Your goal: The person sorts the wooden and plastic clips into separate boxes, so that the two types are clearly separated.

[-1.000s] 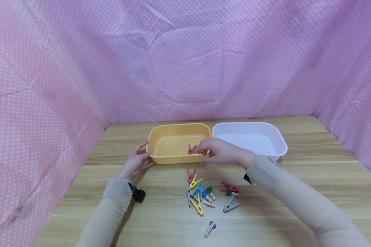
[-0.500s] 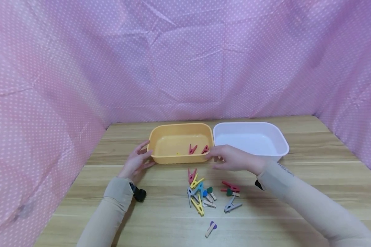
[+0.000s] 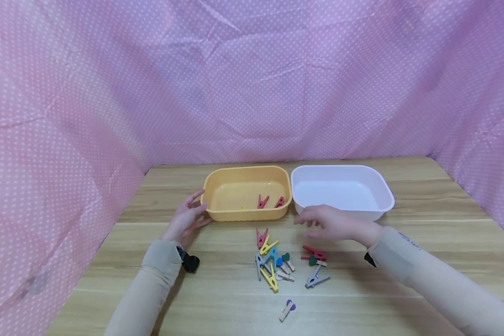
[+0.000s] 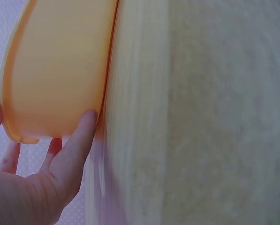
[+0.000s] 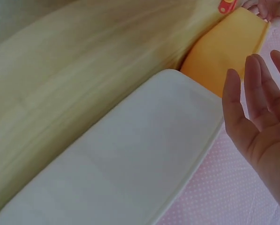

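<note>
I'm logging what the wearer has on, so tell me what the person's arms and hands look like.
Both arms wear long, close-fitting beige sleeves that end at the wrists. The left hand and right hand are bare, with no gloves or rings visible. A small black device sits at the left wrist, and a dark piece shows under the right cuff.

Premises are presenting as a staged recording booth. Pink dotted cloth (image 3: 252, 79) is enclosing a wooden table (image 3: 424, 210) on three sides.

Pink dotted cloth (image 3: 252, 84) walls in a wooden table (image 3: 437, 205).
</note>
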A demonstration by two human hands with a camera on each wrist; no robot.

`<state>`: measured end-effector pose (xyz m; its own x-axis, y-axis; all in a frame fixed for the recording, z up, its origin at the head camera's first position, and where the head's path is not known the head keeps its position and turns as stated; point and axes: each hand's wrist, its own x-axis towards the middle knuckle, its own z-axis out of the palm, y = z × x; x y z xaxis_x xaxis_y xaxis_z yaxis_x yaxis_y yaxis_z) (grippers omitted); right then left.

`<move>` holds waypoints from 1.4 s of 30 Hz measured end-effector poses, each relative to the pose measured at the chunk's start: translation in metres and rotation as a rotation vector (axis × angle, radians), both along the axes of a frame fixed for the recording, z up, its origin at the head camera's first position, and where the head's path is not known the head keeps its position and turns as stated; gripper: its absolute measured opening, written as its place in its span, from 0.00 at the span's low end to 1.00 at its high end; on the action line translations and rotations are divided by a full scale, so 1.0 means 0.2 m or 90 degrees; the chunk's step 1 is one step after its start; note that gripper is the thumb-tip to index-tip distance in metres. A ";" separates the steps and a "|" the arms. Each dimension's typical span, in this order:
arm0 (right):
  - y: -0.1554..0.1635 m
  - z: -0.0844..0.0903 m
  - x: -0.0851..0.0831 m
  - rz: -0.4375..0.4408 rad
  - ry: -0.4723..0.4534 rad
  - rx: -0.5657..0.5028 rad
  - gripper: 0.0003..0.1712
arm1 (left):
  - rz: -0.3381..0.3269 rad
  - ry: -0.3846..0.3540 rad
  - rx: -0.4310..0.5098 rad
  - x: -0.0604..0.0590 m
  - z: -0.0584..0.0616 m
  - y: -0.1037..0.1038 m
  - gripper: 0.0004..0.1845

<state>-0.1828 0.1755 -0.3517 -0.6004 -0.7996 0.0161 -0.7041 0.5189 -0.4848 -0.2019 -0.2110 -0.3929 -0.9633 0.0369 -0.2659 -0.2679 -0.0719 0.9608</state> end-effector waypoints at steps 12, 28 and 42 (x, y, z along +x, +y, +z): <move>0.04 -0.07 0.06 -0.005 0.008 0.035 0.17 | -0.002 0.003 -0.007 0.01 0.00 0.00 0.33; 0.03 -0.15 0.13 0.019 0.000 0.060 0.19 | 0.005 0.007 -0.005 0.01 -0.01 0.01 0.33; 0.02 -0.18 0.13 0.021 0.009 0.069 0.21 | 0.012 0.000 -0.004 0.01 -0.01 0.01 0.32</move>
